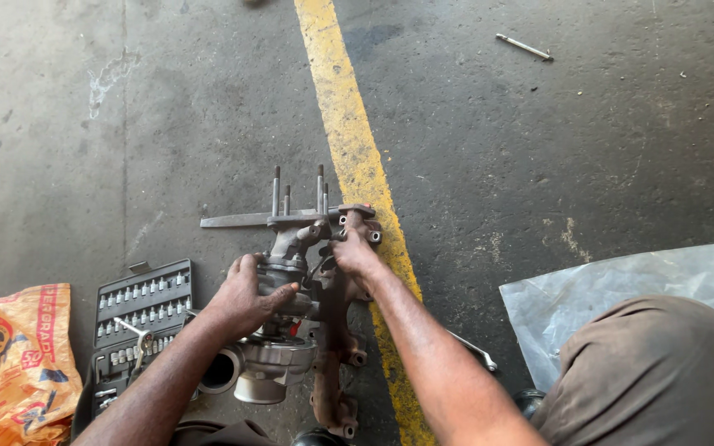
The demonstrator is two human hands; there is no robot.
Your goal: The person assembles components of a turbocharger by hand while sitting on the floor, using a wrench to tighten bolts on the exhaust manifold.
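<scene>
A rusty metal engine part, a turbocharger with its manifold (295,330), stands on the concrete floor in front of me. Several long studs (299,192) stick up from its far flange. My left hand (245,296) grips the round housing in the middle of the part. My right hand (355,250) is closed on the upper flange near the bolt holes. Whether a small tool sits between those fingers is hidden.
An open black socket set case (138,318) lies at the left, with an orange printed bag (11,363) beside it. A yellow painted line (349,132) crosses the floor. A clear plastic sheet (621,285) lies right, a wrench (474,351) under my right arm, and a metal rod (524,47) far off.
</scene>
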